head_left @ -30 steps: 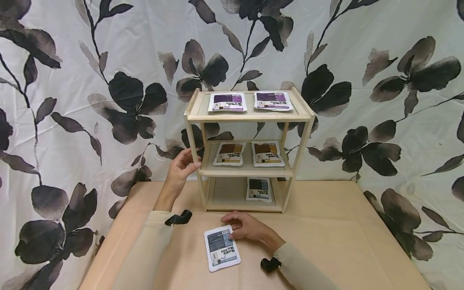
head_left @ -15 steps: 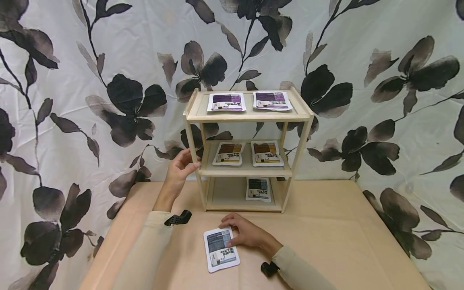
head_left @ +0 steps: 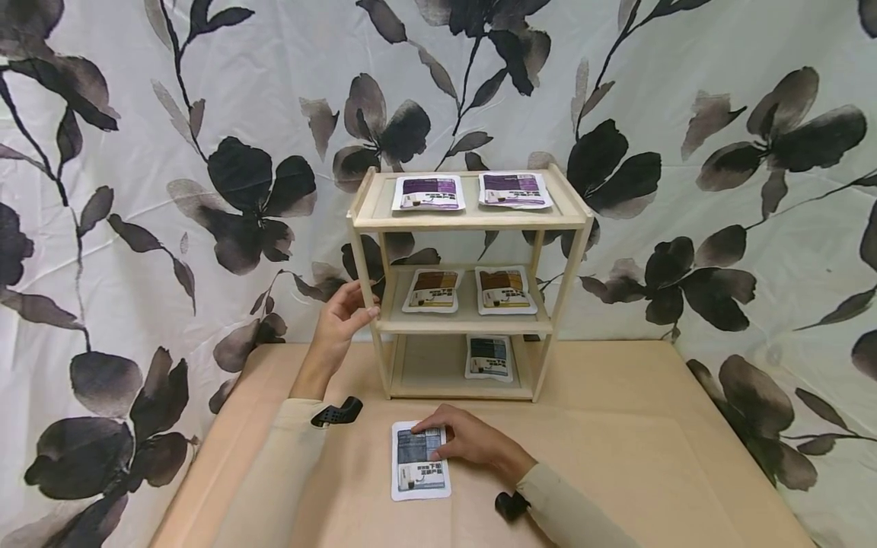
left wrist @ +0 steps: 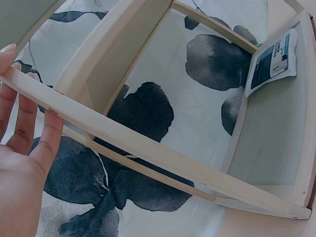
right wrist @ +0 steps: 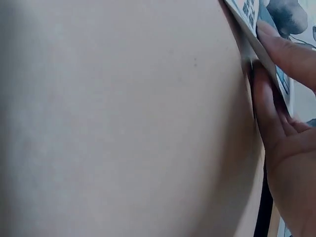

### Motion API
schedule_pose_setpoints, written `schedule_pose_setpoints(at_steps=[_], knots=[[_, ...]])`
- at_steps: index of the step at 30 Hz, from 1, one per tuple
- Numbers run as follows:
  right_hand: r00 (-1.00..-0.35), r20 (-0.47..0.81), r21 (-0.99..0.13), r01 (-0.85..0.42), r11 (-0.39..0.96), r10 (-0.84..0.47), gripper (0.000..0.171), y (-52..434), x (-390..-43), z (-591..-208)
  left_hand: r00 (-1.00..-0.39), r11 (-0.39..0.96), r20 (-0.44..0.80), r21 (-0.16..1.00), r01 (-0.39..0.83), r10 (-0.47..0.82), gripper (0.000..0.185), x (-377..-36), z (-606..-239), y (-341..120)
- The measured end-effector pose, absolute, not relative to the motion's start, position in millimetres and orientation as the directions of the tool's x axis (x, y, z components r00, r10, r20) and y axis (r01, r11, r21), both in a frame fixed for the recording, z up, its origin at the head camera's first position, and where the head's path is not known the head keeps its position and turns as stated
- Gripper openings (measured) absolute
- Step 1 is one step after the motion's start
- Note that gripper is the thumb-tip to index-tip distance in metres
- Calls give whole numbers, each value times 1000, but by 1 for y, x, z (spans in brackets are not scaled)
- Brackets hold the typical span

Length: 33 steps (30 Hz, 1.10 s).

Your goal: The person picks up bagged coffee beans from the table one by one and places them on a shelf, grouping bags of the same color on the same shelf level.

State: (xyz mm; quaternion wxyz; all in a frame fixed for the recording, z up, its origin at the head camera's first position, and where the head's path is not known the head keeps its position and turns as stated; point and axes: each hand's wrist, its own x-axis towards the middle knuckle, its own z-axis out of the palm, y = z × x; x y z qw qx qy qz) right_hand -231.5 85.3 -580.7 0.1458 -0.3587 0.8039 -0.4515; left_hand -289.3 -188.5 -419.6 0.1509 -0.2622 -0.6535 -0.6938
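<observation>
On the tan table (head_left: 617, 457), at 6 o'clock from the three-tier wooden shelf (head_left: 469, 221): a flat blue sachet (head_left: 419, 461) under the right hand (head_left: 473, 441).

The left hand (head_left: 340, 320) rests straight-fingered on the shelf's post at 9 o'clock, gripping nothing. The sachet looks light, limp and slick; an edge pinch should suit it. Right fingers (right wrist: 269, 106) are curled narrow, pinching its edge at 3 o'clock.

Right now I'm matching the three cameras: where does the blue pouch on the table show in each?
Head: blue pouch lies bottom centre, under the right hand.
Left wrist: not in it.
Right wrist: its edge at top right, pinched.
Shared landmark: that right hand.
</observation>
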Motion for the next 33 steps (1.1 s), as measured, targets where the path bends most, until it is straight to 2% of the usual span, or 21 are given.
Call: schedule_pose_setpoints(at_steps=[4,12,18,24,33], knots=[[-711,89,-845,-425,325,-698,41,88,-231,-579,-819,-92,558,830,551,133,49,-290,-419,-188],[-669,99,-897,-381,224,-737,34,92,-235,-580,-825,-76,549,836,543,134,47,-291,-419,-189],[-681,91,-883,-392,258,-726,30,97,-236,-577,-821,-84,554,832,548,137,46,-289,-418,-188],[-709,39,-905,-323,275,-704,31,102,-234,-572,-814,-87,563,826,557,141,45,-289,-418,-189],[-693,-7,-939,-244,244,-721,47,111,-238,-571,-818,-79,559,829,554,138,47,-290,-419,-188]])
